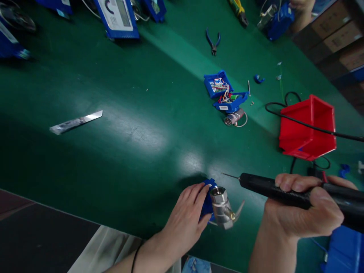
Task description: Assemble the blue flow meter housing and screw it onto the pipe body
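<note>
Blue plastic housing (207, 204) with a silver metal threaded valve (221, 209), held at the table's near edge

The left hand (184, 212), a thin black band (135, 258) round its wrist, grasps the blue plastic housing from the left, fingers bent over it; this unit is at the lower middle of the matte green tabletop (127, 163), the valve's round threaded mouth facing away from the person and its lever sticking out to the right; the right hand (307, 206) is clenched round a slim black cylindrical power screwdriver (258, 185); its thin metal bit (231, 176) points left, the tip near the housing but apart from it.

Farther off lies an opened blue plastic case (236, 105) with coloured wires inside, a second silver metal valve (235, 116) against its near side; to the right stands a red plastic bin (295, 138), a black cable (309, 125) crossing it; blue-handled cutters (213, 43) lie beyond the case; a flat silver-bladed knife (75, 123) lies well to the left; at top right, another person's hand (303, 11) is beside a blue unit (280, 22).
</note>
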The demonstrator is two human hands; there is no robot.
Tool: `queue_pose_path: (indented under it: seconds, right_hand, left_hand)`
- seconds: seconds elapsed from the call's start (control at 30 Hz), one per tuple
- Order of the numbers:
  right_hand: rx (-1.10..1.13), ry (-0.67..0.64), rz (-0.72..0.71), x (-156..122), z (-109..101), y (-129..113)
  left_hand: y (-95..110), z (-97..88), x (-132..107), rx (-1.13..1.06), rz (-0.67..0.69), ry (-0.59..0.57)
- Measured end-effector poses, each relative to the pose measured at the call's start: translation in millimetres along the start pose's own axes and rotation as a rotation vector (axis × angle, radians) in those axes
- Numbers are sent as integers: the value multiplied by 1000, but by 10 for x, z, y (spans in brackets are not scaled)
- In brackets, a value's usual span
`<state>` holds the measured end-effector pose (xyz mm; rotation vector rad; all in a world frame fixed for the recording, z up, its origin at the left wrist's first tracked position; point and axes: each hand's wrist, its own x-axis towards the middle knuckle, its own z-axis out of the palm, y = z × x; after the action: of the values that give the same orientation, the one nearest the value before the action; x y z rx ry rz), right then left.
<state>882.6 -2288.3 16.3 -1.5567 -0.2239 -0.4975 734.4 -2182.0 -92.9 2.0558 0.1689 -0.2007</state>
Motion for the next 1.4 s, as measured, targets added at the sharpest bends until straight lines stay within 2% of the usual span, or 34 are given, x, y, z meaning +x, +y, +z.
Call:
queue_pose_path:
  seconds: [0.27,0.4,0.53,0.87,1.2,1.33,1.4]
  right_hand:
    - [35,-122,86,-181,-78,5]
    - [70,-166,85,-208,-65,36]
    - [90,-197,103,-214,-74,36]
    - [123,-243,114,-226,-114,47]
    - [99,-237,110,-227,-108,26]
    - [113,-224,37,-207,-94,37]
    - [107,-219,59,-207,-89,34]
  left_hand:
    - [67,183,-216,118,13,111]
    - [115,383,-272,196,-42,219]
    - [34,554,-255,267,-20,294]
    - [-63,364,-171,297,94,204]
    - [-47,319,-142,303,106,199]
    - [-65,307,-149,303,116,184]
    - [-68,308,-151,296,107,183]
